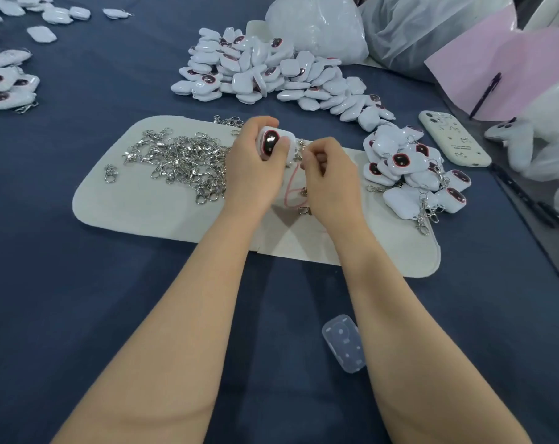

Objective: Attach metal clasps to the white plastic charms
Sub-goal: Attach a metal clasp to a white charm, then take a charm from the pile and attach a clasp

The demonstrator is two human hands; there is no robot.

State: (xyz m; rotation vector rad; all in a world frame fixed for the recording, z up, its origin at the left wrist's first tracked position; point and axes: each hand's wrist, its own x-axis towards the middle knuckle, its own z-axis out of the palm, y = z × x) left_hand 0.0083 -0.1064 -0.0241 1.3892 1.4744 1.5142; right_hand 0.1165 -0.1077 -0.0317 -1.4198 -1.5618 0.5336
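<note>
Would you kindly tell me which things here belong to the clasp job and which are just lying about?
Job: charm in the left hand, clasp in the right hand, clasp pile, charm pile, felt mat.
Lying about: phone, clear case, pink paper, plastic bag.

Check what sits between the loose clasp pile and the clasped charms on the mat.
Head view: left hand gripping a charm, right hand pinching a clasp, a pink cord.

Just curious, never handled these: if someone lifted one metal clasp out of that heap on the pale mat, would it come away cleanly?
Probably not: the clasps lie interlaced, so neighbours may trail along. Each looks thin, likely light. Shiny metal, perhaps slippery to pinch.
</note>
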